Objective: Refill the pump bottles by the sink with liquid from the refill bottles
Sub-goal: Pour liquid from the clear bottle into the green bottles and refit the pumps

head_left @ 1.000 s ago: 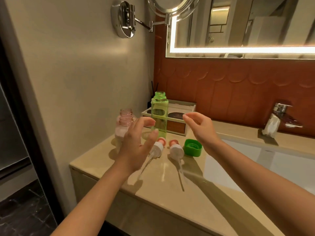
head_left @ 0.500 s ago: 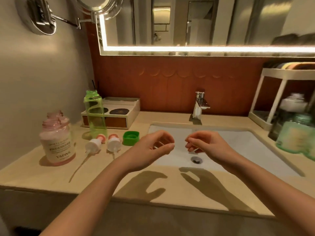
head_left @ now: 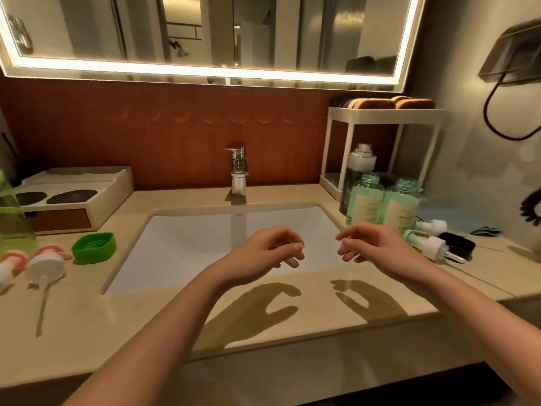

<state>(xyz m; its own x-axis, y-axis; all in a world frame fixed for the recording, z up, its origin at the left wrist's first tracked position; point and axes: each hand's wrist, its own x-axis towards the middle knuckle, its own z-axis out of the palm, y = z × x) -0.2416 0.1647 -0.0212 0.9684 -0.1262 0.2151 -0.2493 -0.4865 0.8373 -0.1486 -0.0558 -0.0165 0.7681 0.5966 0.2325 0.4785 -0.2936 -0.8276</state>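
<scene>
**Empty hands hover over the sink between two groups of opened bottles**

A beige stone worktop [head_left: 117,317] runs the width of the view, with a white rectangular sink [head_left: 190,244] set into its middle. Above the sink's front rim hang the left hand [head_left: 263,253] and the right hand [head_left: 377,247], near each other but apart. Both have loosely curled fingers and hold nothing.

On the right of the worktop, just beyond the right hand, two pale green clear bottles [head_left: 366,200] stand upright side by side with open necks. Their white pump heads [head_left: 439,247] lie beside them.

At the far left edge stands a translucent green bottle [head_left: 11,218], only partly in view. Two white and pink pump heads [head_left: 44,265] lie on their sides near it, and a green plastic cap [head_left: 93,247] rests just beside the sink.

The hands look to be between steps, with the pumps out and no pouring under way. The next move probably calls for gripping a refill bottle firmly and lining it up over an open neck. Which bottle comes next cannot be told.
</scene>
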